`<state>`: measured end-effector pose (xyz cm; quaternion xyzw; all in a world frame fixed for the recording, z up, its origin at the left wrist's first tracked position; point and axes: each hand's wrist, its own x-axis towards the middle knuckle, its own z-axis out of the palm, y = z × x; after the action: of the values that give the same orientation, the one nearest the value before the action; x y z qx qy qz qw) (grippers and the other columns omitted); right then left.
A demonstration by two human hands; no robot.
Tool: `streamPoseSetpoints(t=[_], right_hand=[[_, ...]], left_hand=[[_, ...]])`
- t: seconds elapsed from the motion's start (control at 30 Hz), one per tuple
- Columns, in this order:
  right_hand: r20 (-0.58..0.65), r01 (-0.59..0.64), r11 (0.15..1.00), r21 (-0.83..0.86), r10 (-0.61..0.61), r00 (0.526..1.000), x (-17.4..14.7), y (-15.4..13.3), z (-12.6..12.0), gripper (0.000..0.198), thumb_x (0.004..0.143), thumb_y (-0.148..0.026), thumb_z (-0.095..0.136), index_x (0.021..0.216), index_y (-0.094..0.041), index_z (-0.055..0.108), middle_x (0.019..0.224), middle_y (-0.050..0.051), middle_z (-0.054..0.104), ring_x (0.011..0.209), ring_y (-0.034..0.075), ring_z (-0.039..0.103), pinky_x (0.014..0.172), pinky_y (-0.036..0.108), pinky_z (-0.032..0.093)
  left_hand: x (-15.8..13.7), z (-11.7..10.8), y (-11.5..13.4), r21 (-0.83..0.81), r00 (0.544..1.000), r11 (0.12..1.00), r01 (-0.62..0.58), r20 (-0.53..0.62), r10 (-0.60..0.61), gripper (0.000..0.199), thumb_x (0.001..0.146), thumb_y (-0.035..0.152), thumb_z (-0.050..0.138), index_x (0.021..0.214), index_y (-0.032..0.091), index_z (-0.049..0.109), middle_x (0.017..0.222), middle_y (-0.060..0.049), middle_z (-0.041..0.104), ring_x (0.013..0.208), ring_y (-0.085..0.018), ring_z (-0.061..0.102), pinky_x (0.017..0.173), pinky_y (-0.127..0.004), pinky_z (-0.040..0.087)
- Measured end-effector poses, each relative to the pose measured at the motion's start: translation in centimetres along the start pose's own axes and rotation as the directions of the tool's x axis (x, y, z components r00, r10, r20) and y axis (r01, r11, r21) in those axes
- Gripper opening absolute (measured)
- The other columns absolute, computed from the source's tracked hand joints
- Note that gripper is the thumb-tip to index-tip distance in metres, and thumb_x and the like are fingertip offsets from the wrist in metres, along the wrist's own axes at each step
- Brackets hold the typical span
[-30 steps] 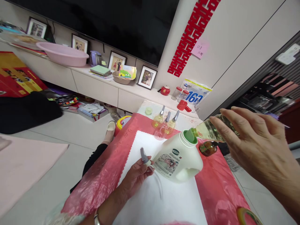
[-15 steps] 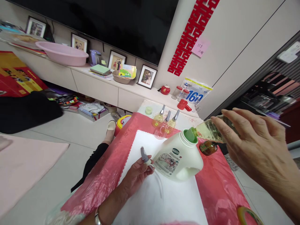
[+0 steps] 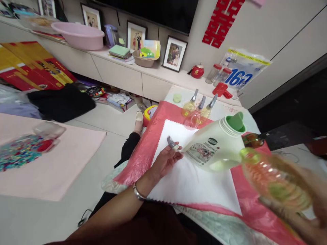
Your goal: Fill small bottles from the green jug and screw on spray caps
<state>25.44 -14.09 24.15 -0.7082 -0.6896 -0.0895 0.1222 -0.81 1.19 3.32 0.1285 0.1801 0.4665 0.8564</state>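
The jug (image 3: pixel 212 148) is smooth plastic with a soft sheen; the bottle (image 3: pixel 273 182) at lower right is clear, ribbed and glossy. The pump (image 3: pixel 171 142) is smooth grey plastic. Mid-frame, the sheet (image 3: pixel 194 185) looks matt, cloth or paper; the red cover (image 3: pixel 143 149) is crinkled, shiny plastic. The bangle (image 3: pixel 138 192) is polished metal, the basin (image 3: pixel 79 36) at upper left smooth plastic.

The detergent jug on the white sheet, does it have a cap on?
No, the detergent jug stands uncapped, with the green pouring spout showing in its open mouth.
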Motion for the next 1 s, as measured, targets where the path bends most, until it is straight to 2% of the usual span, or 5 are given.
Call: streamPoseSetpoints(t=[0.1,0.17,0.33,0.5,1.0], right_hand=[[0.052,0.105,0.991,0.087,-0.110,0.993,-3.2,-1.5,3.8,0.068,0.096,-0.074,0.049,0.146,-0.029,0.046,0.126,0.001,0.058,0.099,0.022,0.064,0.061,0.032,0.055],[0.087,0.059,0.994,0.096,-0.067,0.994,-4.8,-2.3,6.5,0.063,0.099,-0.069,0.049,0.144,-0.025,0.046,0.132,0.003,0.054,0.109,0.023,0.060,0.077,0.032,0.057],[0.039,-0.019,0.989,0.145,0.013,0.999,-6.9,-3.7,10.9,0.063,0.102,-0.067,0.046,0.144,-0.020,0.044,0.131,0.006,0.053,0.111,0.023,0.057,0.080,0.034,0.054],[0.044,-0.091,0.973,0.213,0.084,0.995,-7.1,-4.8,11.9,0.064,0.102,-0.066,0.046,0.147,-0.021,0.041,0.133,0.006,0.051,0.116,0.025,0.053,0.091,0.038,0.051],[0.074,-0.133,0.897,0.421,0.112,0.991,-5.9,-8.2,13.1,0.065,0.099,-0.060,0.055,0.149,-0.022,0.037,0.137,0.008,0.046,0.123,0.025,0.048,0.096,0.041,0.051]], left_hand=[[-0.3,0.2,0.6,-0.061,0.997,0.997,-0.047,-0.060,0.044,0.041,0.072,0.021,0.087,0.109,0.017,0.069,0.100,-0.003,0.073,0.087,-0.016,0.072,0.089,-0.030,0.055],[-0.6,0.4,1.3,-0.090,0.993,0.993,-0.079,-0.092,0.071,0.037,0.075,0.017,0.084,0.109,0.018,0.068,0.102,-0.002,0.073,0.090,-0.015,0.072,0.090,-0.030,0.055],[-1.2,1.5,2.5,-0.099,0.989,0.989,-0.111,-0.109,0.100,0.031,0.080,0.014,0.078,0.109,0.019,0.066,0.103,-0.002,0.072,0.091,-0.014,0.071,0.092,-0.031,0.056],[-1.6,2.1,2.4,-0.082,0.992,0.992,-0.097,-0.092,0.089,0.032,0.080,0.015,0.079,0.108,0.019,0.066,0.103,-0.001,0.072,0.090,-0.014,0.071,0.092,-0.030,0.056],[-3.3,3.4,-0.2,0.164,0.994,0.986,-0.034,0.104,0.017,0.046,0.068,0.030,0.091,0.109,0.018,0.073,0.100,-0.003,0.073,0.091,-0.019,0.070,0.093,-0.035,0.048]])
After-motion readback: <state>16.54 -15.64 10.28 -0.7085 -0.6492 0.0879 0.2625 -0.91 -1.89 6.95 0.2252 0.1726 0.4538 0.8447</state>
